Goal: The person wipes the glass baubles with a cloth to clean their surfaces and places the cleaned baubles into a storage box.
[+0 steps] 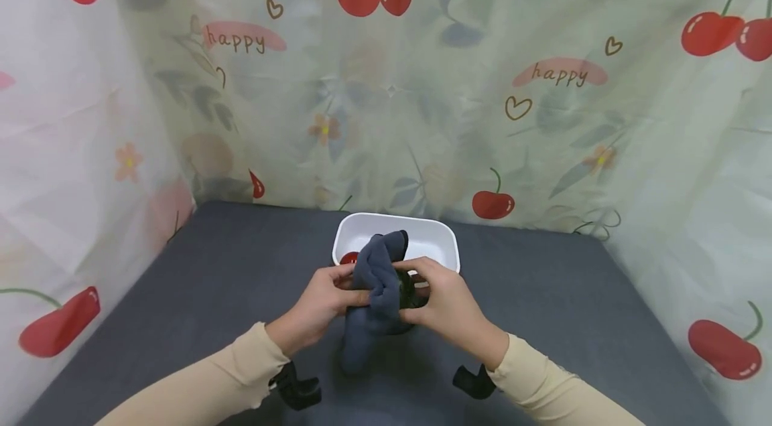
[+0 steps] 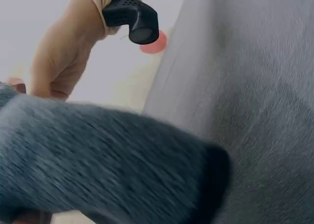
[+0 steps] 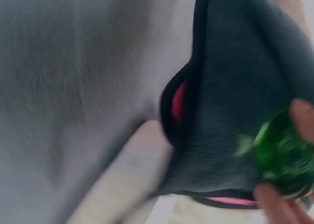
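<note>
A dark grey-blue cloth (image 1: 378,278) with black edging hangs bunched between both hands. My left hand (image 1: 316,305) pinches it from the left, thumb in front. My right hand (image 1: 449,299) grips a shiny, see-through green round object (image 3: 284,155) between thumb and fingers, against the cloth's right side. Its exact kind cannot be told. In the right wrist view, pink shows along the cloth's edges. The left wrist view is mostly filled by blurred cloth (image 2: 108,155). Just behind the hands stands a white tray (image 1: 422,228), with a glossy red object (image 1: 349,258) in it, partly hidden.
A dark grey tabletop (image 1: 241,258) lies beneath. Printed curtains (image 1: 392,91) enclose the back and sides. Black wrist devices (image 1: 298,391) hang below both sleeves, close to the table.
</note>
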Motion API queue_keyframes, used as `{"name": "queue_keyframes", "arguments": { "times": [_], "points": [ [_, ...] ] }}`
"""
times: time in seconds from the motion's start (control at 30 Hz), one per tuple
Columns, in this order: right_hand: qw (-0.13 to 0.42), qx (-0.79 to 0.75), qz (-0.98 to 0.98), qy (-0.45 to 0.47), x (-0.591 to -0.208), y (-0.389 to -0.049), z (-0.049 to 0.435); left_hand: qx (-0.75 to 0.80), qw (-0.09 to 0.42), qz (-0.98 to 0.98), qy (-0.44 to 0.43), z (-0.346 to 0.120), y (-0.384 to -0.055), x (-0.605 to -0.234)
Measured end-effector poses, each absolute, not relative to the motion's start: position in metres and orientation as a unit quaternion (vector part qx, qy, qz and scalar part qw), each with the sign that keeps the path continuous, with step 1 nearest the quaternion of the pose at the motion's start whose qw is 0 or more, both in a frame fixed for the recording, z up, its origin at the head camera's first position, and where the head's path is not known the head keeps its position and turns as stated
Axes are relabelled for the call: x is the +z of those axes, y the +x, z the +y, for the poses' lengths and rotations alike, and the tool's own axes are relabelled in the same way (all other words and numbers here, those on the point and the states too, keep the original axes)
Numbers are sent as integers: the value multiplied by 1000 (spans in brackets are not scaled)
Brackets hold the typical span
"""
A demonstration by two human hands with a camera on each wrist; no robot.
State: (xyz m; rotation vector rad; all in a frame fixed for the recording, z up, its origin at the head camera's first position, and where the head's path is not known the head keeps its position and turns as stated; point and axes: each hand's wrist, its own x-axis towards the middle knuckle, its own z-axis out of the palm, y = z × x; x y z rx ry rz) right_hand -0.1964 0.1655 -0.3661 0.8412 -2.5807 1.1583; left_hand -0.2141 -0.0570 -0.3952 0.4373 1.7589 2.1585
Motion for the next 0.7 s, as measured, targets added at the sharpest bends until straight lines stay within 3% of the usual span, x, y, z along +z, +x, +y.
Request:
{"name": "queue_keyframes", "arguments": {
  "times": [0.13, 0.2, 0.4, 0.5, 0.7],
  "points": [
    [10, 559, -792, 248, -370, -201, 169, 784, 182, 577, 137, -59, -216, -397],
    [-1, 587, -773, 242, -371, -202, 169, 791, 190, 563, 147, -60, -216, -397],
    [130, 399, -857, 297, -365, -199, 161, 769, 185, 585, 180, -64, -218, -395],
    [143, 363, -867, 309, -363, -197, 161, 760, 178, 600, 173, -65, -218, -396],
    [28, 565, -781, 263, -369, -200, 166, 781, 189, 567, 180, -66, -218, -395]
  ]
}}
